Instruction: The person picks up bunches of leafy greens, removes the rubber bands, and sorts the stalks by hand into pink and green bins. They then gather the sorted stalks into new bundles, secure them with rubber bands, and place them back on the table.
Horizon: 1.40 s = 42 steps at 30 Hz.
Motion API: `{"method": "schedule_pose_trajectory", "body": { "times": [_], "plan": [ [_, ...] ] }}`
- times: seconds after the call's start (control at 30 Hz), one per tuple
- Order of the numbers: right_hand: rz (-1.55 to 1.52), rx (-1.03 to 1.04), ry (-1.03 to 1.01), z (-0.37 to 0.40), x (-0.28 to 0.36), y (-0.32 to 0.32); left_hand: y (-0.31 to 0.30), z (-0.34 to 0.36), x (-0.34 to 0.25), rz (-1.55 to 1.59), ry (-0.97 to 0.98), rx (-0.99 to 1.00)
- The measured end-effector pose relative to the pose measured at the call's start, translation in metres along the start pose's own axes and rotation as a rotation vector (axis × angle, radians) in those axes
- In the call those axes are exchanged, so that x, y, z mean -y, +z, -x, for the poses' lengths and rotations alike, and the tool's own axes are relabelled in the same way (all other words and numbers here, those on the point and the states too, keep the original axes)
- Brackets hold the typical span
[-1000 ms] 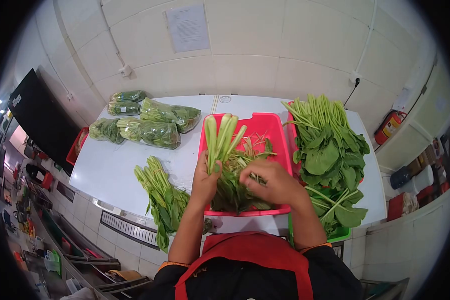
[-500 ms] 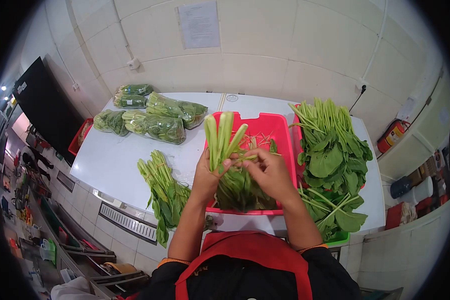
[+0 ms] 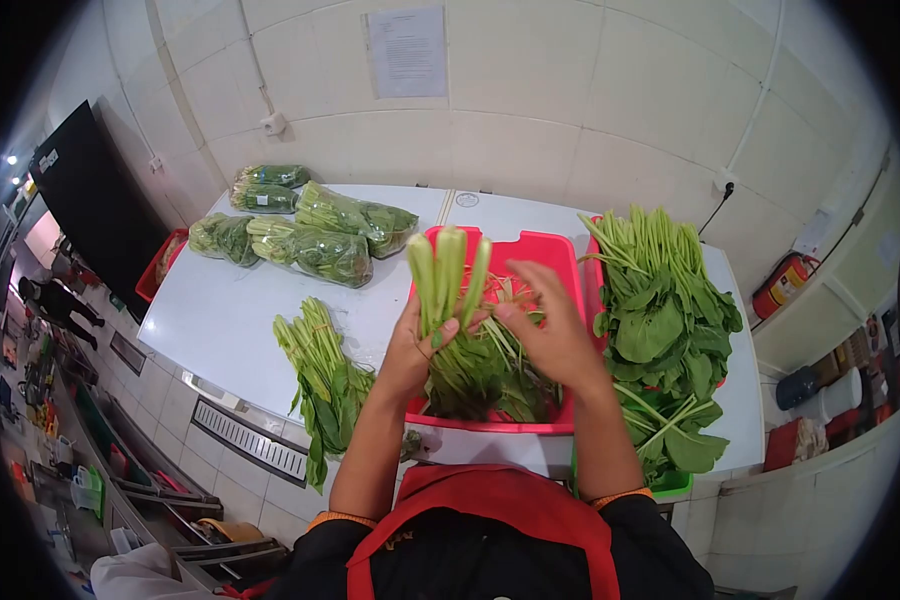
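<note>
My left hand [image 3: 410, 350] is closed around a bunch of leafy greens [image 3: 439, 280], its pale cut stems pointing up and its leaves hanging down. Just to the right, my right hand [image 3: 550, 335] has its fingers spread with nothing visible in them. Both hands are over a red plastic basket [image 3: 548, 248] holding loose leaves and trimmed bits. A tied bundle of greens [image 3: 325, 375] lies left of the basket on the white table [image 3: 225, 345].
Several bagged bundles of greens [image 3: 315, 254] lie at the back left. A tall pile of long-stemmed greens [image 3: 660, 320] fills another red container at the right, with more leaves [image 3: 675, 425] over a green container [image 3: 675, 485] below. Another person [image 3: 58, 305] stands far left.
My right hand has come away from the bunch, moving slightly right, and its fingers have opened. My left hand keeps its hold on the greens.
</note>
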State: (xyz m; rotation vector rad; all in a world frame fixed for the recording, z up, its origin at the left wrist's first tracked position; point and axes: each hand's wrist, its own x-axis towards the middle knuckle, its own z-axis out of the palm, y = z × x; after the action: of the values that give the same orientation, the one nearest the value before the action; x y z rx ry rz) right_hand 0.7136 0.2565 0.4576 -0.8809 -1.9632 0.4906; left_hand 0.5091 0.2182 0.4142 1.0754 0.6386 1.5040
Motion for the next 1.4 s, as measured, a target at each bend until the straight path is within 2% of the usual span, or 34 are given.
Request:
{"method": "schedule_pose_trajectory", "body": {
  "times": [0.03, 0.13, 0.27, 0.33, 0.5, 0.6, 0.7, 0.9, 1.0, 1.13, 1.23, 1.33, 1.4],
  "plan": [
    [-0.048, 0.051, -0.043, -0.001, 0.000, 0.008, -0.002, 0.001, 0.006, -0.038, 0.002, 0.007],
    [-0.510, 0.104, 0.227, -0.006, 0.003, 0.023, 0.000, 0.006, 0.007, -0.102, -0.018, 0.014],
    [-0.627, -0.128, 0.180, -0.018, 0.002, 0.021, -0.006, 0.007, -0.008, 0.071, -0.083, 0.021],
    [-0.719, -0.257, 0.171, -0.023, 0.004, 0.012, -0.021, 0.005, -0.005, 0.015, -0.075, -0.016],
    [-0.777, -0.413, 0.203, -0.029, -0.005, -0.019, -0.036, 0.004, 0.001, -0.108, -0.012, -0.089],
    [-0.758, -0.513, 0.174, -0.029, -0.008, -0.035, -0.040, 0.005, 0.000, 0.061, -0.081, -0.132],
    [-0.731, -0.537, 0.188, -0.029, -0.004, -0.045, -0.046, 0.004, 0.002, 0.083, -0.076, -0.114],
    [-0.730, -0.439, 0.193, -0.028, -0.003, -0.038, -0.032, 0.004, -0.004, 0.084, -0.044, -0.169],
    [-0.807, -0.282, 0.237, -0.027, 0.010, -0.028, -0.029, 0.002, 0.000, -0.140, 0.033, -0.118],
    [-0.913, -0.090, 0.310, -0.024, 0.025, -0.010, -0.015, -0.002, -0.004, -0.175, 0.044, -0.015],
    [-0.877, -0.039, 0.375, -0.018, 0.029, 0.007, -0.003, -0.008, -0.001, -0.135, 0.050, 0.025],
    [-0.831, -0.069, 0.290, -0.012, 0.019, 0.031, 0.002, -0.014, 0.009, -0.229, 0.146, 0.018],
    [-0.809, -0.082, 0.248, -0.010, 0.017, 0.034, 0.009, -0.013, 0.006, -0.217, 0.128, -0.028]
  ]
}}
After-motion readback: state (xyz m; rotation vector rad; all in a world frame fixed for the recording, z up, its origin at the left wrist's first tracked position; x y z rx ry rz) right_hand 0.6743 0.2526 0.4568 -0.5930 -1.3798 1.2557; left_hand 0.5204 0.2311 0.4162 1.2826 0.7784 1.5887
